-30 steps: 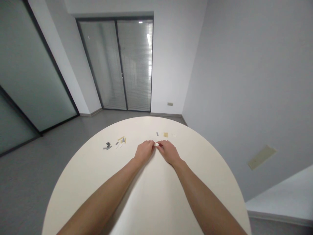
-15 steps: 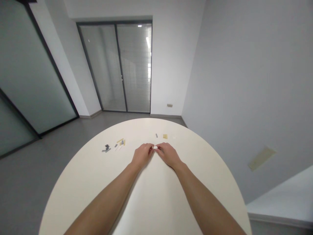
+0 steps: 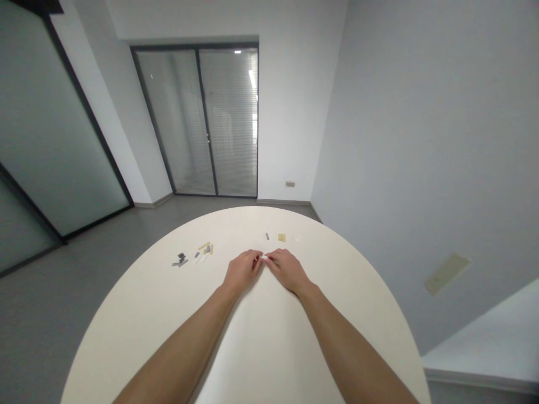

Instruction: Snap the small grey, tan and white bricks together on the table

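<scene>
My left hand (image 3: 243, 269) and my right hand (image 3: 285, 267) meet fingertip to fingertip over the middle of the round cream table (image 3: 168, 314). Both hands are closed in a pinch on a tiny white piece (image 3: 264, 257) held between them, just above the tabletop. The piece is too small to make out its shape. Both forearms reach in from the near edge.
To the left lie small grey pieces (image 3: 180, 260) and a cluster of tan and white pieces (image 3: 203, 251). Beyond the hands sit a grey piece (image 3: 266, 236), a tan piece (image 3: 282, 238) and a pale one (image 3: 297, 239). Glass doors and grey floor lie past the table.
My hands stay joined on the white piece, with the fingertips pressed slightly closer. The view has tilted a little, shifting everything down in the picture.
</scene>
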`<state>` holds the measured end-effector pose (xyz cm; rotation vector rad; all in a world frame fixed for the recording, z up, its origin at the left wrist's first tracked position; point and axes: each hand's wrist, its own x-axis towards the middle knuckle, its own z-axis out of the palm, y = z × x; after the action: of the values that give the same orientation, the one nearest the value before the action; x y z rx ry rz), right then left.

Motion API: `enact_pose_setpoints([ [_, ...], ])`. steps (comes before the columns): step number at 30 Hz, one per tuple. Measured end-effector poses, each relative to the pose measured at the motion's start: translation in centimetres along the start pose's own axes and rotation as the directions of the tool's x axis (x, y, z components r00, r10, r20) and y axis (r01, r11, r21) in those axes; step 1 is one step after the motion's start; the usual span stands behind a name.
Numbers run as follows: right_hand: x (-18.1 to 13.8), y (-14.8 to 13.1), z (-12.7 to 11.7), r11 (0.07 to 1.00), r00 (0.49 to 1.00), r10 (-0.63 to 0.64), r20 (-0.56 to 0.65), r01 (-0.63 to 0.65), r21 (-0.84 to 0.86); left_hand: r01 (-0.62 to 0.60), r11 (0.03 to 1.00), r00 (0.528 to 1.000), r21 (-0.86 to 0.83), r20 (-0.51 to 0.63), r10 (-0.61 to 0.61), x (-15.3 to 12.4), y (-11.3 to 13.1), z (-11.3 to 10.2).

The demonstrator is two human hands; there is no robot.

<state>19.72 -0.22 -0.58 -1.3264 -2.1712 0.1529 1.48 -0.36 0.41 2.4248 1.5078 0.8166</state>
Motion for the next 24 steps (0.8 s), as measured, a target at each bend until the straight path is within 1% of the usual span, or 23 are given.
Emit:
enact_pose_setpoints([
  [6, 0.02, 0.12, 0.19, 1.0, 1.0, 0.012, -0.001, -0.012, -0.001, -0.005, 1.0, 1.0, 0.0, -0.002, 0.005, 0.04, -0.2, 0.23],
  [10, -0.01, 0.09, 0.15, 1.0, 1.0, 0.0, -0.003, 0.0, -0.006, -0.009, 1.0, 1.0, 0.005, -0.013, 0.009, 0.05, -0.34, 0.39],
  [18, 0.08, 0.12, 0.17, 1.0, 1.0, -0.011, 0.003, 0.011, -0.001, 0.002, 1.0, 1.0, 0.028, -0.001, -0.002, 0.19, -0.44, 0.53],
  [24, 0.01, 0.19, 0.4, 1.0, 1.0, -0.003, -0.024, 0.002, -0.021, -0.005, 1.0, 1.0, 0.025, -0.016, 0.006, 0.25, -0.49, 0.67],
])
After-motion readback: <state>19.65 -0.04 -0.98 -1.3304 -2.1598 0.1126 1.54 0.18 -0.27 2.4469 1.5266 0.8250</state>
